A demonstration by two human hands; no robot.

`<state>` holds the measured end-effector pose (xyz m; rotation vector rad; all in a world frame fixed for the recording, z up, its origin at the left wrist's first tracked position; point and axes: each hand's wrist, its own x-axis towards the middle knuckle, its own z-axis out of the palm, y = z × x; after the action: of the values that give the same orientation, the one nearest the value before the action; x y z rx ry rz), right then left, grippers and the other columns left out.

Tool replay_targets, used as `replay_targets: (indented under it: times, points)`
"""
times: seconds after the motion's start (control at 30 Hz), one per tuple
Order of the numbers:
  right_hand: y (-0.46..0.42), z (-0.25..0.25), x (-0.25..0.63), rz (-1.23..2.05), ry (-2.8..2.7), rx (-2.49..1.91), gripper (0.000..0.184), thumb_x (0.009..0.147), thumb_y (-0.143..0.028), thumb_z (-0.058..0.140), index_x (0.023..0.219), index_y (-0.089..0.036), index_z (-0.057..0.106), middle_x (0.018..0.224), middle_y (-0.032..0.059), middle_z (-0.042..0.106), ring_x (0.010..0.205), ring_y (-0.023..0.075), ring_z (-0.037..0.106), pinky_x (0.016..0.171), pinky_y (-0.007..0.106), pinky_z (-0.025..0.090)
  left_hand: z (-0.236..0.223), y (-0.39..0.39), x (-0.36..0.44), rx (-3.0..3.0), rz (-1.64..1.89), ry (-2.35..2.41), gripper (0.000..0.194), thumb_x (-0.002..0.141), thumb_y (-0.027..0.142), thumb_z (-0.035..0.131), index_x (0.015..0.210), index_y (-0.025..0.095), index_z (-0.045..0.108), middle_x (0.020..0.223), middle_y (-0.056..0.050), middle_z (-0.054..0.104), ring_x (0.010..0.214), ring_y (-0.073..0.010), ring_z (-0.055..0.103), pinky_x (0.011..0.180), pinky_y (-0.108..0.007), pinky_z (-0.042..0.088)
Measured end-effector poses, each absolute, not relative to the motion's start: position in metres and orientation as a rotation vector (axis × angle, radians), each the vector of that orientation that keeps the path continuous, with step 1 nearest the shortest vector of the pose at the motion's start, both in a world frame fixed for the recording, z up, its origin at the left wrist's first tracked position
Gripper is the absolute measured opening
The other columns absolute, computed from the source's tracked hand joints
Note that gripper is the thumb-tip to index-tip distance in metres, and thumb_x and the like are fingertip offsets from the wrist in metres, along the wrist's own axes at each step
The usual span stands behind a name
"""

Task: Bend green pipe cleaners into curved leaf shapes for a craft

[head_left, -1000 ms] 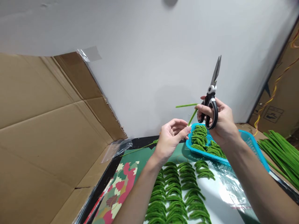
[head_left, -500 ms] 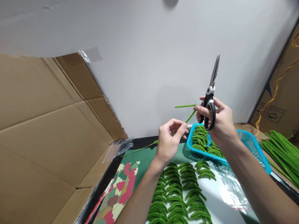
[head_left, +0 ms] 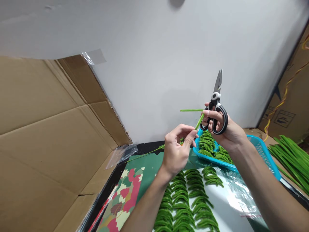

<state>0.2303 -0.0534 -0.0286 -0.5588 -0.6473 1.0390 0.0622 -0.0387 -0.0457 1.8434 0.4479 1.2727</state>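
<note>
A green pipe cleaner (head_left: 191, 110) is bent at a sharp angle, one arm pointing left and the other slanting down. My left hand (head_left: 177, 149) pinches the lower part between thumb and index finger. At the bend, the fingertips of my right hand (head_left: 231, 133) grip it as well. That same hand carries black-and-white scissors (head_left: 215, 96) by the handles, blades pointing up and nearly closed. Below my hands, rows of curved green pipe cleaner pieces (head_left: 181, 206) lie on a white sheet (head_left: 222, 203).
Behind my right forearm stands a blue basket (head_left: 262, 149) with more curved pieces. Long green pipe cleaners (head_left: 292, 158) lie at the far right. A cardboard panel (head_left: 48, 129) rises on the left, and a pale wall (head_left: 149, 64) stands behind.
The scissors have tipped and lowered slightly, their handles turning toward the right. My left hand has shifted a little to the right along the pipe cleaner, shortening the span between my hands.
</note>
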Motion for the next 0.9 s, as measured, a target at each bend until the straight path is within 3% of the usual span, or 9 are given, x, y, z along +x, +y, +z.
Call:
replay_targets:
  times: [0.2,0.6,0.9]
  points:
    - [-0.0531,-0.0289,0.2313,1.091,-0.644,-0.559,0.046,0.059,-0.018,0.096,0.098,-0.021,0.070,0.072,-0.0063,0.061,0.062,0.0071,0.055,0.054,0.016,0.049,-0.0442,-0.0389,0.0621,1.845,1.293,0.464,0.014,0.100,0.032,0.068,0.095,0.019,0.069,0.082,0.000,0.071,0.063,-0.0102,0.063,0.063,-0.024,0.053]
    - [-0.0509,-0.0325,0.2260,0.773,-0.794,-0.602,0.044,0.065,-0.023,0.095,0.101,-0.022,0.072,0.067,-0.0056,0.061,0.056,0.0095,0.054,0.052,0.023,0.047,-0.0461,-0.0344,0.0651,1.729,1.365,0.608,0.024,0.100,0.039,0.065,0.089,0.018,0.066,0.076,0.001,0.064,0.060,-0.0100,0.059,0.061,-0.023,0.050]
    - [-0.0515,-0.0321,0.2249,0.823,-0.782,-0.590,0.044,0.065,-0.023,0.095,0.102,-0.023,0.072,0.069,-0.0053,0.060,0.056,0.0093,0.053,0.052,0.024,0.046,-0.0469,-0.0310,0.0647,1.676,1.376,0.571,0.023,0.104,0.039,0.060,0.094,0.019,0.061,0.076,0.002,0.060,0.058,-0.0079,0.057,0.058,-0.021,0.044]
